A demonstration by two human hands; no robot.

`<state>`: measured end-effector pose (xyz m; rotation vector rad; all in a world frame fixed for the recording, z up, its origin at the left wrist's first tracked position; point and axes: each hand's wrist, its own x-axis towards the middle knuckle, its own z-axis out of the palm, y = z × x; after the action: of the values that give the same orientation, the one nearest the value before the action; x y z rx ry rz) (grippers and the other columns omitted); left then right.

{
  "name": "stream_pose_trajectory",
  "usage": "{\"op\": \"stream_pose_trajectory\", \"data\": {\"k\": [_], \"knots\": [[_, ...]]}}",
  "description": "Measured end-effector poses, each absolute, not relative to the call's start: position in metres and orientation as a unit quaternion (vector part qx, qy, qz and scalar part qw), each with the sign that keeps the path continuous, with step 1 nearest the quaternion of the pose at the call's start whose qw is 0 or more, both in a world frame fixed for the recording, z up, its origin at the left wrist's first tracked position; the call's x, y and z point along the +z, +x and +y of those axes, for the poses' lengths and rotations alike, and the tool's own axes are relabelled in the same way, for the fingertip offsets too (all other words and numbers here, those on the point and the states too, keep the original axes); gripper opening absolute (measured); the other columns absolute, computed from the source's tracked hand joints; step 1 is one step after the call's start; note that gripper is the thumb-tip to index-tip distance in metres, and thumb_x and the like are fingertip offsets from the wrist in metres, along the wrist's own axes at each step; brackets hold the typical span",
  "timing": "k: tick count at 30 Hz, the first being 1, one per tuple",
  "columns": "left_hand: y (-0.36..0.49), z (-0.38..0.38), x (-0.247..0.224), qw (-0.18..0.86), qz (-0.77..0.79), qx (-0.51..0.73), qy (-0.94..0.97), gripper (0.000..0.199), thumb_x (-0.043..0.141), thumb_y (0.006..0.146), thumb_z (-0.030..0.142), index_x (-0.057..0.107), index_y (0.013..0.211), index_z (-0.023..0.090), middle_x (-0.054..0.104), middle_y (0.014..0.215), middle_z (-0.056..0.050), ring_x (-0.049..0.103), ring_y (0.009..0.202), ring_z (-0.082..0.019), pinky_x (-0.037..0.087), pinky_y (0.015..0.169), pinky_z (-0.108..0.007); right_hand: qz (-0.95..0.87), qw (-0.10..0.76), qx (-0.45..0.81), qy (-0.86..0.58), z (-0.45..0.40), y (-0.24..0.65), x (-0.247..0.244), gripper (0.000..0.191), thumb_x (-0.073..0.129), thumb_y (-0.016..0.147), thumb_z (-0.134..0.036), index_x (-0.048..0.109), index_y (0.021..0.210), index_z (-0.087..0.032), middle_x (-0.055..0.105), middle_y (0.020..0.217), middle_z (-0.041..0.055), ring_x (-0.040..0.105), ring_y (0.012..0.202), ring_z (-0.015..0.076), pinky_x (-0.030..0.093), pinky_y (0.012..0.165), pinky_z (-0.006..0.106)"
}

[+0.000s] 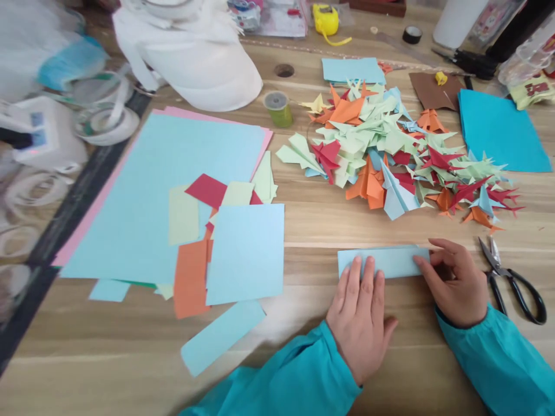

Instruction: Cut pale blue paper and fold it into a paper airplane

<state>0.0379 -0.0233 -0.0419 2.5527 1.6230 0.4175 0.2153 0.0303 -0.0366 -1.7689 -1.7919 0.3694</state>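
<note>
a tape measure (326,21) lies beyond a green spool (280,110).

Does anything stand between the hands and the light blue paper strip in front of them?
Nothing visible does. The left hand has its fingers on the paper strip, and the right hand touches its right end. The scissors lie to the right, beyond that hand.

One head-worn camera is looking forward and down across a light-brown wood-grain table (108,358).
It is viewing from above the person's own side, at close range: the bare left hand (358,320) and bare right hand (460,283), in teal fabric sleeves (281,375), are showing nearest, right of centre, while a yellow plastic tape measure (326,21) is lying at the far, upper edge.
</note>
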Motion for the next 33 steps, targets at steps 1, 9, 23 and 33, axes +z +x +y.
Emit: {"op": "stream_pose_trajectory", "data": {"k": [1,9,23,33], "knots": [[0.0380,-0.0231,-0.0420,0.055,0.531,0.132,0.835,0.061,0.044,0.080,0.044,0.041,0.126,0.004,0.036,0.136,-0.020,0.024,0.128,-0.038,0.032,0.099,-0.050,-0.671,0.295,0.137,-0.666,0.0305,0.2151,-0.0367,0.036,0.061,0.074,-0.034,0.053,0.106,-0.019,0.056,0.061,-0.0025,0.053,0.052,0.0112,0.045,0.051,0.024],[0.0403,-0.0248,-0.0431,0.108,0.547,0.109,0.823,0.067,0.048,0.078,0.045,0.035,0.130,0.005,0.025,0.141,-0.021,0.016,0.130,-0.039,0.029,0.099,-0.055,-0.676,0.303,0.099,-0.664,0.0335,0.2165,-0.0402,0.031,0.062,0.073,-0.037,0.057,0.098,-0.019,0.058,0.061,-0.0009,0.056,0.053,0.0130,0.046,0.051,0.026],[0.0397,-0.0234,-0.0429,0.111,0.552,0.100,0.820,0.067,0.045,0.079,0.047,0.034,0.131,0.007,0.023,0.143,-0.018,0.015,0.131,-0.038,0.018,0.103,-0.058,-0.643,0.338,0.148,-0.672,0.0281,0.2157,-0.0382,0.042,0.063,0.071,-0.037,0.054,0.107,-0.019,0.063,0.067,0.0014,0.050,0.045,0.0098,0.042,0.041,0.023],[0.0390,-0.0229,-0.0422,0.106,0.555,0.096,0.820,0.069,0.049,0.076,0.047,0.034,0.131,0.008,0.023,0.142,-0.019,0.016,0.131,-0.038,0.020,0.103,-0.056,-0.681,0.269,0.105,-0.673,0.0284,0.2122,-0.0374,0.030,0.055,0.077,-0.038,0.056,0.101,-0.019,0.059,0.061,-0.0014,0.047,0.042,0.0083,0.041,0.042,0.021]]}}
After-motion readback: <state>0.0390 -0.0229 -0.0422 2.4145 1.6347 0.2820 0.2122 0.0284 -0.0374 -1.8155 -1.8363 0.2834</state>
